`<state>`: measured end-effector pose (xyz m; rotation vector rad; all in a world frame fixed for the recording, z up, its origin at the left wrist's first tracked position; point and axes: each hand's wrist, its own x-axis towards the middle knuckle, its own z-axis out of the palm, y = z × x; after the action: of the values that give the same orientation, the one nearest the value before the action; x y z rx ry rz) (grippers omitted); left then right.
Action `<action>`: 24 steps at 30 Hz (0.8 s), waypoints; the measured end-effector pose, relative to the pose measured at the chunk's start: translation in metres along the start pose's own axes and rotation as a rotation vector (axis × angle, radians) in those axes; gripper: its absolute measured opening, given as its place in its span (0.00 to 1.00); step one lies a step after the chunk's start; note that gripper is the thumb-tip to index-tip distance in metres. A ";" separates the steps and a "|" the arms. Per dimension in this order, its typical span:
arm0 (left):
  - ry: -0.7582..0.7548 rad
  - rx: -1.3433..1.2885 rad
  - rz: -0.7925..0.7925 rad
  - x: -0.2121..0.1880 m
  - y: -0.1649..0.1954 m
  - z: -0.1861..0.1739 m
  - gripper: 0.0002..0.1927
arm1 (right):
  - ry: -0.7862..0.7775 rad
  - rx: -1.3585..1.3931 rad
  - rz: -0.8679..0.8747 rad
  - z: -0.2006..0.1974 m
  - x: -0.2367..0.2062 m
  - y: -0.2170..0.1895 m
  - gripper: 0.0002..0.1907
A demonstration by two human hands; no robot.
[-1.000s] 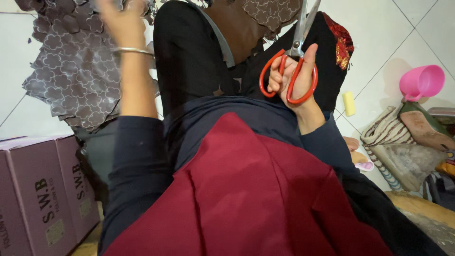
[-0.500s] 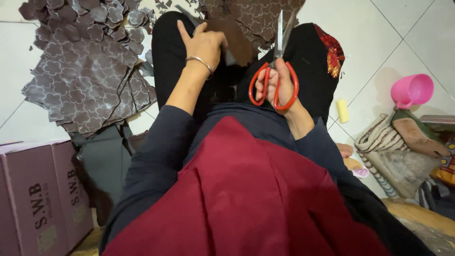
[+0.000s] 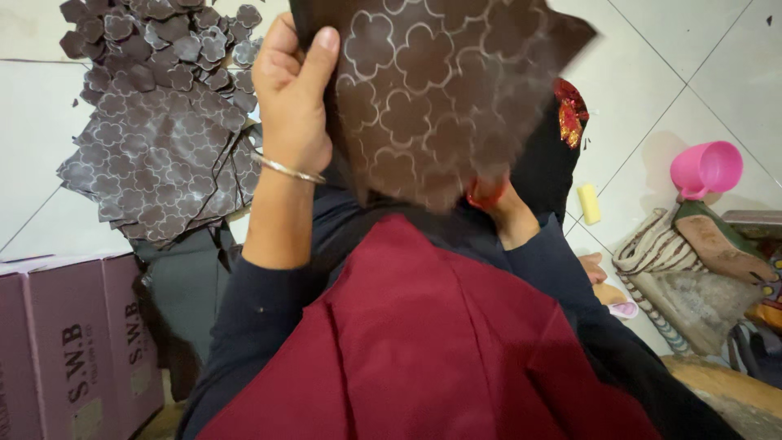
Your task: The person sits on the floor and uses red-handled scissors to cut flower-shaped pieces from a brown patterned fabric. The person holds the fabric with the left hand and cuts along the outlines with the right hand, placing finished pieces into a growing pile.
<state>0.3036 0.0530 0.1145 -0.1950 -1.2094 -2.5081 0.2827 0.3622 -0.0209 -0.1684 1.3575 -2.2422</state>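
1. starting at the far left, purple cardboard boxes (image 3: 57, 342) are stacked on the floor, out of the way of the work.
2. just above them, a pile of brown sheets (image 3: 155, 163) marked with pale clover outlines is spread flat on the white tiled floor (image 3: 668, 90), with loose cut-out flower pieces (image 3: 163, 41) heaped at its far end, apparently kept within reach.
3. the left hand (image 3: 289, 98), a thin bangle at the wrist, is clamped on the edge of a brown patterned sheet (image 3: 440, 98); the thumb is pressed on the face and the fingers are curled behind, so the sheet is held up off the lap, close to the camera, with its drawn outlines facing the viewer.
4. the right hand (image 3: 497, 204) is almost wholly hidden behind the lower edge of that sheet; only a bit of it and a glimpse of red (image 3: 476, 198) are seen, so its closure cannot be told.
5. a dark red cloth (image 3: 407, 350) is draped over the lap below.
6. to the right, a small yellow block (image 3: 588, 204), a pink cup (image 3: 707, 169) and a striped bag (image 3: 660, 261) are left on the floor, well apart from the hands.
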 end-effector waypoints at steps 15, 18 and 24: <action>0.056 0.423 0.204 -0.029 -0.001 -0.001 0.07 | 0.173 -0.314 -0.100 0.070 -0.042 -0.060 0.18; 0.061 0.527 0.235 -0.031 0.001 -0.004 0.07 | 0.272 -0.340 -0.120 0.074 -0.042 -0.061 0.17; 0.046 0.494 0.205 -0.029 0.025 -0.009 0.17 | 0.495 -0.462 -0.430 0.082 -0.041 -0.064 0.14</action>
<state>0.3396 0.0391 0.1196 -0.1253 -1.6490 -1.9615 0.3245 0.3409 0.0809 -0.0658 2.2877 -2.3591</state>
